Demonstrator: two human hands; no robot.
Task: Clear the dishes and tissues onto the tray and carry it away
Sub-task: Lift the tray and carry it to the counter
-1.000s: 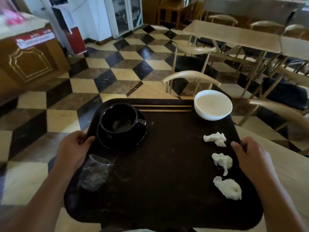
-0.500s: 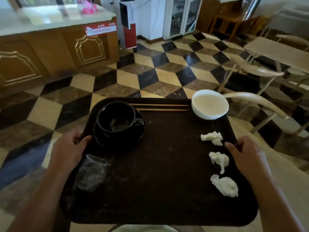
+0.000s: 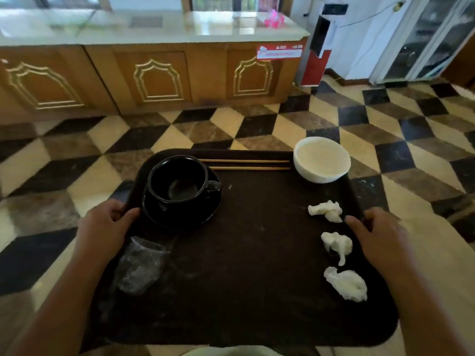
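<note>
- left hand (image 3: 102,227) gripped the tray's (image 3: 244,291) left rim; right hand (image 3: 380,240) gripped its right rim.
- cup (image 3: 177,181), bowl (image 3: 321,159), chopsticks (image 3: 246,164), tissues (image 3: 336,244) lay on it.

A floor (image 3: 257,129) of cream, brown and black tiles laid in a cube pattern fills the middle ground. At the far side runs a wooden counter (image 3: 154,78) with gilt arch mouldings on its panels and a pale glossy top. A red and white sticker (image 3: 279,52) sits at its right end, with something pink (image 3: 275,18) on the top above. Farther right stand a red, black and white machine (image 3: 320,52) and a glass-door cabinet (image 3: 424,39).
</note>
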